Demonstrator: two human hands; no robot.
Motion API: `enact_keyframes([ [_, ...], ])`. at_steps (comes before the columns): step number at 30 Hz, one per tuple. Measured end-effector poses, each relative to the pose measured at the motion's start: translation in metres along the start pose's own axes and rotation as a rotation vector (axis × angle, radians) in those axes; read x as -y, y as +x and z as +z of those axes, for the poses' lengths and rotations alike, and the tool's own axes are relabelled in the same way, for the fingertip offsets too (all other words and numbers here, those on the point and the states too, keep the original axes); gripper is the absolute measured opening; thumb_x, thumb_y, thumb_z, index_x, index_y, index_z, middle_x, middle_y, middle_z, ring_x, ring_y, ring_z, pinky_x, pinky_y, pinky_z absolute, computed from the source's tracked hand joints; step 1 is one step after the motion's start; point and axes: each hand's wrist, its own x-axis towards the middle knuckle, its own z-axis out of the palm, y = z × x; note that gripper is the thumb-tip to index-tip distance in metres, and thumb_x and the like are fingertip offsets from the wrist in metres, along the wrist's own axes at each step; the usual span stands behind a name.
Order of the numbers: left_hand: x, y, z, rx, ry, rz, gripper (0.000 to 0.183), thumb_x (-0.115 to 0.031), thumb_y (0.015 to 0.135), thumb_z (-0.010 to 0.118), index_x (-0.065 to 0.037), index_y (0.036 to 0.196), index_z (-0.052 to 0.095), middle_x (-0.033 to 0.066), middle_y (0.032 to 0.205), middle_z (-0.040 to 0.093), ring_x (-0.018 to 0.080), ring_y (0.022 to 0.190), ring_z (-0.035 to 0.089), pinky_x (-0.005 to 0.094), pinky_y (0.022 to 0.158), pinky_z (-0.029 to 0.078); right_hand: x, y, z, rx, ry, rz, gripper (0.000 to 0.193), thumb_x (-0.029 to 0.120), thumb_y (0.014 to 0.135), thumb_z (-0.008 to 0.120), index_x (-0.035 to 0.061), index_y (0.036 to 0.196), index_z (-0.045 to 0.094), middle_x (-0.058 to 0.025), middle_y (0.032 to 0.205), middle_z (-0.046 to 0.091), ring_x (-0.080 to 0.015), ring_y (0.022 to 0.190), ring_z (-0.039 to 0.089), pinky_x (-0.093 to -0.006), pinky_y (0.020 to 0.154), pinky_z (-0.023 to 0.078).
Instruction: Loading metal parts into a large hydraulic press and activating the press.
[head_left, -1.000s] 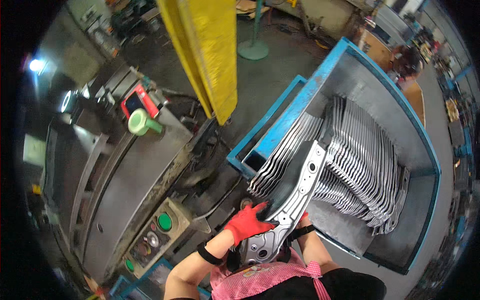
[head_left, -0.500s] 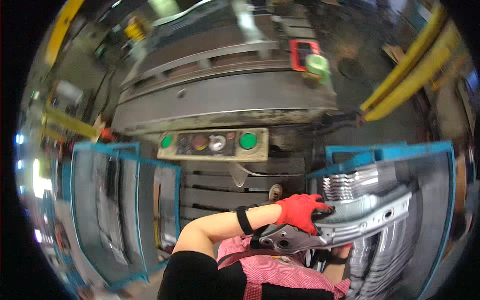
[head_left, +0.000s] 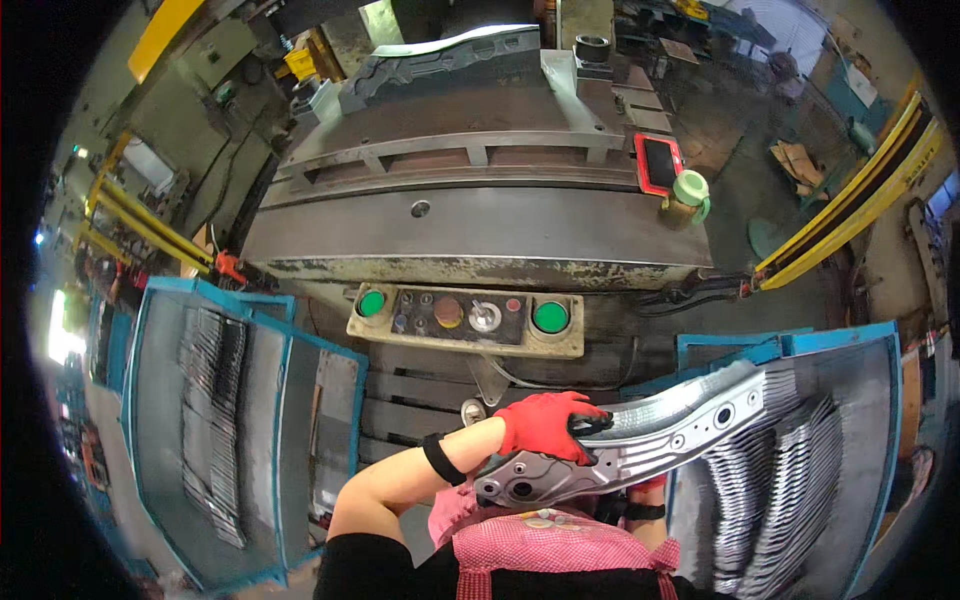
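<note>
A long, curved stamped sheet-metal part [head_left: 690,430] with round holes lies slantwise in front of my body. My left hand [head_left: 545,425], in a red glove, is closed over its upper edge toward the left end, with dark fingertips on the metal. Most of my right hand [head_left: 650,486], also red-gloved, is hidden below the part; its fingers do not show. Under the part's right end is a blue-framed bin [head_left: 895,400] holding stacked metal parts of similar look [head_left: 800,490].
Ahead, a control box [head_left: 465,320] with two green buttons stands before a heavy press bed [head_left: 480,222]. A red-cased device [head_left: 657,165] and a green-lidded bottle [head_left: 686,196] rest on the bed's right. Another blue-framed bin [head_left: 283,430] with stacked parts stands left. Yellow guards [head_left: 850,215] flank the press.
The metal part has moved left relative to the control box, away from the right bin, with my left hand still on it. The view has turned and is sharper.
</note>
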Motion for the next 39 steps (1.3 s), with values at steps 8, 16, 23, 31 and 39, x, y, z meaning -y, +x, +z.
enact_keyframes([
  [8,0.092,-0.067,-0.098,-0.079,-0.158,-0.041,0.067,-0.039,0.058,0.078,-0.019,0.119,0.057,0.0171,0.131,0.044,0.0304,0.121,0.043,0.0373,0.101,0.036,-0.099,0.052,0.139,0.072,0.121,0.101,0.053,0.048,0.092,0.034,0.0064,0.120,0.049,-0.0108,0.114,0.058,-0.0273,0.100,0.057,-0.0408,0.088,0.047],
  [16,0.164,-0.104,-0.151,-0.355,-0.234,-0.022,0.067,-0.029,0.050,0.083,-0.012,0.111,0.062,0.0184,0.123,0.051,0.0287,0.118,0.047,0.0372,0.096,0.040,-0.115,0.113,0.281,0.396,0.259,0.121,0.053,0.048,0.089,0.042,0.0084,0.125,0.047,-0.0132,0.123,0.053,-0.0295,0.108,0.053,-0.0454,0.097,0.040],
  [23,0.172,-0.080,-0.172,-0.463,-0.518,-0.164,0.054,-0.019,0.061,0.078,-0.001,0.110,0.061,0.0105,0.105,0.063,0.0151,0.097,0.058,0.0286,0.085,0.045,-0.121,0.188,0.304,0.486,0.076,0.024,0.035,0.033,0.091,0.047,0.0057,0.113,0.053,-0.0086,0.100,0.061,-0.0216,0.090,0.060,-0.0338,0.076,0.053],
  [31,0.166,-0.061,-0.216,-0.446,-1.134,-0.458,0.035,-0.018,0.073,0.063,0.002,0.103,0.061,0.0071,0.089,0.063,0.0143,0.080,0.060,0.0281,0.069,0.049,-0.083,0.201,0.356,0.430,0.153,0.483,0.050,0.047,0.091,0.042,0.0070,0.118,0.053,-0.0061,0.108,0.060,-0.0201,0.099,0.056,-0.0332,0.093,0.041],
  [39,0.176,-0.005,-0.304,-0.250,-0.670,-0.238,0.056,-0.015,0.065,0.075,0.001,0.115,0.058,0.0087,0.098,0.065,0.0123,0.083,0.060,0.0252,0.075,0.048,-0.078,0.192,0.399,0.631,-0.445,-0.462,0.044,0.037,0.093,0.043,0.0082,0.126,0.043,-0.0047,0.118,0.052,-0.0170,0.107,0.051,-0.0346,0.095,0.041],
])
